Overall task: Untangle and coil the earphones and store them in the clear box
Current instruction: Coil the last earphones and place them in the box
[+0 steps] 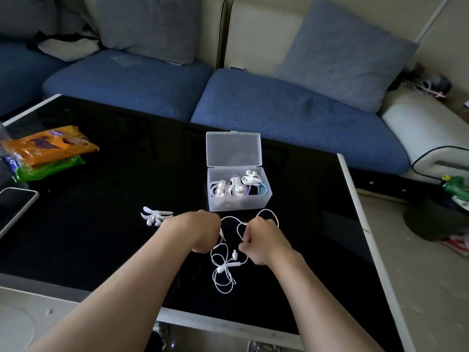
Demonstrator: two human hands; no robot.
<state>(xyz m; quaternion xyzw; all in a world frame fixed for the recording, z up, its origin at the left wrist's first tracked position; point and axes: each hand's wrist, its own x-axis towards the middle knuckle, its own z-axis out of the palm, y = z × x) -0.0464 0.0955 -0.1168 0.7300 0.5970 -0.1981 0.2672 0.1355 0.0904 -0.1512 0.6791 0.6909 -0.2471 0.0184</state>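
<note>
A pair of white wired earphones (pixel 224 269) lies tangled in loops on the black table, between my two hands. My left hand (pixel 196 231) has its fingers curled round one end of the cord. My right hand (pixel 261 243) pinches the cord on the other side, and a loop arches above it. Just beyond my hands stands the clear box (pixel 238 203) with its lid up. Several coiled earphones, white and coloured, fill it. A white plastic cable winder (pixel 154 216) lies on the table left of my left hand.
The black glass table (pixel 101 245) has a white rim. Orange and green snack packets (pixel 49 151) lie at the far left, with a phone (pixel 15 208) at the left edge. A blue sofa with cushions (pixel 279 107) stands behind the table.
</note>
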